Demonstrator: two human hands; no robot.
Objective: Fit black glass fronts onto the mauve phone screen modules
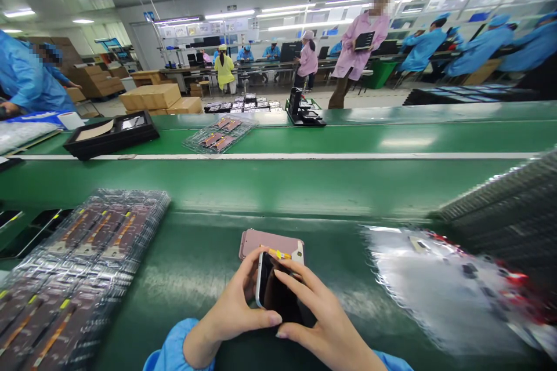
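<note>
Both hands are at a smartphone (278, 293) with a dark screen and a silver edge, tilted above the green work surface. My left hand (235, 298) grips its left side, the thumb along the near edge and the fingers behind. My right hand (319, 313) is curled round the other side, its fingertips on the glass and its thumb at the near edge. Just beyond the phone lies a pinkish-brown phone-sized panel (270, 240) with a yellow-orange flex strip (281, 254), partly covered by my fingers and the phone.
Clear plastic trays (152, 208) of brown parts with orange strips are at the left. A blurred clear tray (404, 278) and stacked trays (513, 220) stand right. Across the white divider (278, 156) are a black tray (113, 136) and a black stand (302, 110). Co-workers are beyond.
</note>
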